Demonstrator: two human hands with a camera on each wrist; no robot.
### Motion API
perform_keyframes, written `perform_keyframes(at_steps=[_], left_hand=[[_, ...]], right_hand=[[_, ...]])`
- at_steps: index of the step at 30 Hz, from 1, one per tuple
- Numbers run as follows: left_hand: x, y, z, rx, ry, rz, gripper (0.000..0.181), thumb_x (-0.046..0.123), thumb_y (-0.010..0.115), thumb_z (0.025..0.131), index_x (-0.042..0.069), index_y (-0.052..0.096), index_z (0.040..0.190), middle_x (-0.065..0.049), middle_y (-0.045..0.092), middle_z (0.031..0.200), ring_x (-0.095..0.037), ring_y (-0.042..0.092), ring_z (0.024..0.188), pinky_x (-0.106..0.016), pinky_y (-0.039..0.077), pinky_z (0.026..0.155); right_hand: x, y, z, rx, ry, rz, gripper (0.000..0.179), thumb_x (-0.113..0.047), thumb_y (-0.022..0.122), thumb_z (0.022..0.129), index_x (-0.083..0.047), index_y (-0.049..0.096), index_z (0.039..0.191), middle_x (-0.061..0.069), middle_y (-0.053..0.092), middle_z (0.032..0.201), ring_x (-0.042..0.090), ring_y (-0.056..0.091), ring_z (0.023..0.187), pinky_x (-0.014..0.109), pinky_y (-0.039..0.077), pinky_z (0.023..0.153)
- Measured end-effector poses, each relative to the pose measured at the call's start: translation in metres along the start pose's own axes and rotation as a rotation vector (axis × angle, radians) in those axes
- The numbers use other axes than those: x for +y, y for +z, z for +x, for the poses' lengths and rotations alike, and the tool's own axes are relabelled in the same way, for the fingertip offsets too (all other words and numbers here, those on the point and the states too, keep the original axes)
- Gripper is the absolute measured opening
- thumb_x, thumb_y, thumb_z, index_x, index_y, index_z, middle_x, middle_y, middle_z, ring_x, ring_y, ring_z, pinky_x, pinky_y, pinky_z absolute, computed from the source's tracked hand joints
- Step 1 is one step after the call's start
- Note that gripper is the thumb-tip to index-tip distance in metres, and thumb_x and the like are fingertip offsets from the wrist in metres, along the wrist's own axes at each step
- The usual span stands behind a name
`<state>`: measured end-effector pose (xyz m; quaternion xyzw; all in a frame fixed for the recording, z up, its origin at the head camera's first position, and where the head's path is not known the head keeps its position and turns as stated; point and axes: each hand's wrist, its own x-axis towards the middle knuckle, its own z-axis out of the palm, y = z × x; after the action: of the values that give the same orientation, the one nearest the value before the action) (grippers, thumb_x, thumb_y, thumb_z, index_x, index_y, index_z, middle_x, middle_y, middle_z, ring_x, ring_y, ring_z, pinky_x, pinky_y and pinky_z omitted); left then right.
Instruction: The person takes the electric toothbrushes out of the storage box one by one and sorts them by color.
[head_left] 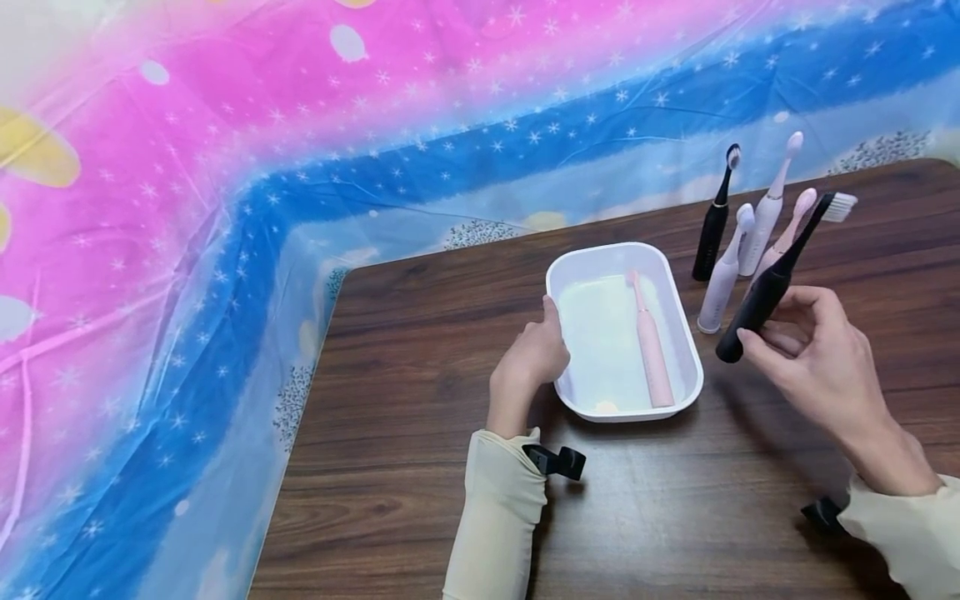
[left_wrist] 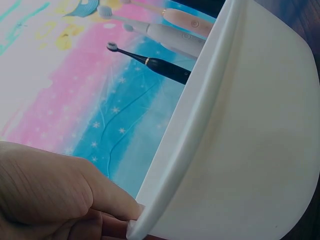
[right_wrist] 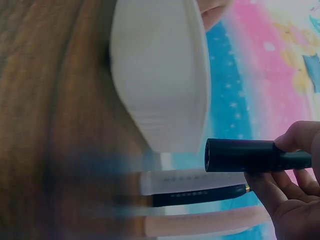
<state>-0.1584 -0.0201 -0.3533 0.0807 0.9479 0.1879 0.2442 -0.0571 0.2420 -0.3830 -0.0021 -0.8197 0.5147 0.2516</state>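
Note:
My left hand [head_left: 531,354] grips the left rim of a white plastic tray [head_left: 600,342], its thumb over the edge and its fingers underneath on the outside. Inside the tray, a pink electric toothbrush [head_left: 655,358] lies along the right side. To the right of the tray, my right hand [head_left: 836,367] pinches a black electric toothbrush [head_left: 757,304] by its handle. Its bristle end points up and away to the right. In the right wrist view the flat base of this black toothbrush [right_wrist: 240,155] faces the tray wall, held off the wooden table.
Behind the held toothbrush stand another black toothbrush [head_left: 712,233], a pale toothbrush [head_left: 720,292] in front, a second pale one [head_left: 763,229] and a partly hidden pink one [head_left: 805,202]. The dark wooden table [head_left: 420,375] ends at a colourful cloth [head_left: 420,133].

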Motion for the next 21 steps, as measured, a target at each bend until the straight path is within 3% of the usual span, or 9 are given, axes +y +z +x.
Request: perform_keyframes(at_steps=[4, 11, 15, 21], left_hand=[[-0.001, 0.000, 0.001, 0.000, -0.002, -0.002, 0.069, 0.013, 0.036, 0.100, 0.011, -0.006, 0.154, -0.010, 0.058, 0.077, -0.023, 0.057, 0.086, -0.032, 0.043, 0.066], [-0.001, 0.001, 0.000, -0.003, -0.003, -0.013, 0.069, 0.012, 0.037, 0.100, 0.011, -0.006, 0.154, -0.009, 0.055, 0.071, -0.022, 0.054, 0.066, -0.030, 0.041, 0.058], [-0.001, 0.001, 0.000, 0.000, 0.004, -0.009, 0.069, 0.012, 0.037, 0.100, 0.011, -0.006, 0.154, -0.008, 0.054, 0.068, -0.021, 0.051, 0.061, -0.030, 0.040, 0.056], [-0.001, 0.000, 0.000, 0.000, 0.005, -0.012, 0.069, 0.012, 0.036, 0.100, 0.011, -0.006, 0.154, -0.008, 0.054, 0.069, -0.021, 0.051, 0.060, -0.030, 0.040, 0.056]], right_hand=[[0.014, 0.004, -0.003, -0.008, 0.026, -0.005, 0.058, 0.010, 0.072, 0.075, -0.028, 0.046, 0.111, -0.026, 0.056, 0.097, -0.019, 0.059, 0.082, 0.004, 0.045, 0.071], [0.029, 0.011, -0.005, -0.012, 0.065, -0.031, 0.057, 0.006, 0.072, 0.076, -0.033, 0.043, 0.106, -0.034, 0.052, 0.095, -0.022, 0.055, 0.081, 0.002, 0.044, 0.070], [0.035, 0.013, -0.005, -0.034, 0.079, -0.059, 0.048, 0.005, 0.071, 0.078, -0.022, 0.045, 0.107, -0.031, 0.049, 0.097, -0.023, 0.053, 0.083, 0.002, 0.044, 0.071], [0.040, 0.015, -0.004, -0.044, 0.094, -0.070, 0.049, 0.005, 0.071, 0.078, -0.025, 0.043, 0.106, -0.018, 0.052, 0.100, -0.024, 0.051, 0.084, 0.001, 0.043, 0.072]])
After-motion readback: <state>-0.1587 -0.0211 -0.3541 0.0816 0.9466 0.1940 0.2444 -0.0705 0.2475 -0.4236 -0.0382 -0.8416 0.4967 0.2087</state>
